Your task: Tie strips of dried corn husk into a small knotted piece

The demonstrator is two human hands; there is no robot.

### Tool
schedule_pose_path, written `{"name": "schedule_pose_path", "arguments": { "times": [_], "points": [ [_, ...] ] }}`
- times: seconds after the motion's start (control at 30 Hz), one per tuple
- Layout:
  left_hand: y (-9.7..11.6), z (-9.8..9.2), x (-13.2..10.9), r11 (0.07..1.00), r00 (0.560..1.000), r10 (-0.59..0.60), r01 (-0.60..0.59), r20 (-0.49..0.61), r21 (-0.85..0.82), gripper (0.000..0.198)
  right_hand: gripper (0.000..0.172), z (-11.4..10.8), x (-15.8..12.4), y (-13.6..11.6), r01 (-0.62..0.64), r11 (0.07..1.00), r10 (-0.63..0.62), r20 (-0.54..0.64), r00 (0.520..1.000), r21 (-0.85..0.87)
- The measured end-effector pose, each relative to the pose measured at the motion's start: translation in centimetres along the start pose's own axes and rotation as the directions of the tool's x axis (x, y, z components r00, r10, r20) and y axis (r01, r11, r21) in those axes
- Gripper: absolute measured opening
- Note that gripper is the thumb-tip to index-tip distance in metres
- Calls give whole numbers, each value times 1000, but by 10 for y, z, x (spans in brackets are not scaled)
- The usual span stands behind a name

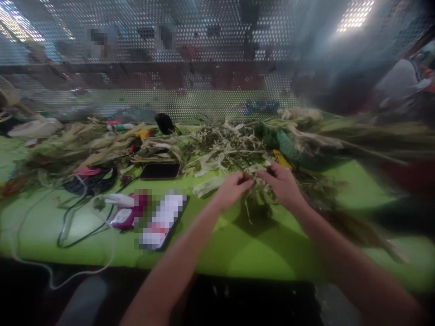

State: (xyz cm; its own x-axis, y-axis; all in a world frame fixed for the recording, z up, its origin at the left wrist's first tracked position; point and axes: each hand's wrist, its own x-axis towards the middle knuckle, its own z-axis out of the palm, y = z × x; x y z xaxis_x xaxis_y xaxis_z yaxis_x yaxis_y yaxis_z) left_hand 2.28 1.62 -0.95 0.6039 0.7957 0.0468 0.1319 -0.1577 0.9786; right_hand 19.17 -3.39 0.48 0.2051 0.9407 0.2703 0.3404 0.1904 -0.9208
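My left hand (234,188) is closed in a pinch on dried plant stems (260,188) just above the green tabletop (231,253). From the other side, the bent fingers of my right hand (280,181) grip the same small bunch. Thin strands of it hang below my fingertips, and blur hides the exact grip. Right behind both hands spreads a loose heap of dry leaves and stalks (224,142). A pale, flat piece of husk (207,186) lies to the left of my left hand.
Left of my hands lie a phone with a lit screen (163,222), a dark phone (159,171), a purple device (127,217) and loose cables. Green netting (288,147) and long stalks lie right. A perforated metal screen (204,40) rises behind.
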Motion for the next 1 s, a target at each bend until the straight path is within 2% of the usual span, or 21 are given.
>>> {"name": "schedule_pose_path", "arguments": {
  "times": [0.07, 0.13, 0.23, 0.3, 0.5, 0.6, 0.7, 0.9, 1.0],
  "points": [
    [1, 1, 0, 1000, 999, 30, -30, 44, 6, 17, 26, 1, 1, 2, -8, 1000, 8, 13, 1000, 26],
    [3, 4, -2, 991, 993, 97, -102, 65, 85, 12, 26, 2, 1, 3, -60, 994, 58, 25, 998, 87],
    [8, 9, -5, 922, 969, 247, -240, 16, 305, 7, 28, 2, 0, 1, -165, 965, 164, 20, 986, 203],
    [10, 11, -7, 903, 954, 298, -276, -17, 328, 7, 30, 0, 1, -3, -200, 952, 201, 19, 979, 233],
    [5, 7, -2, 995, 988, 93, -89, -121, 38, 12, 33, -6, 2, -9, -223, 931, 207, 84, 975, 290],
    [4, 6, 0, 997, 990, 77, -79, -120, -12, 13, 33, -5, 2, -5, -232, 931, 204, 125, 971, 282],
    [3, 7, -1, 997, 991, 82, -81, -104, 12, 13, 29, -1, 0, -1, -227, 937, 201, 124, 972, 265],
    [1, 5, -1, 963, 987, 147, -127, -65, 238, 10, 21, 0, 0, 2, -255, 937, 225, 147, 963, 237],
    [5, -3, -2, 981, 984, 113, -87, -141, 176, 24, 20, -4, 1, 0, -197, 971, 174, 165, 971, 136]
  ]
}}
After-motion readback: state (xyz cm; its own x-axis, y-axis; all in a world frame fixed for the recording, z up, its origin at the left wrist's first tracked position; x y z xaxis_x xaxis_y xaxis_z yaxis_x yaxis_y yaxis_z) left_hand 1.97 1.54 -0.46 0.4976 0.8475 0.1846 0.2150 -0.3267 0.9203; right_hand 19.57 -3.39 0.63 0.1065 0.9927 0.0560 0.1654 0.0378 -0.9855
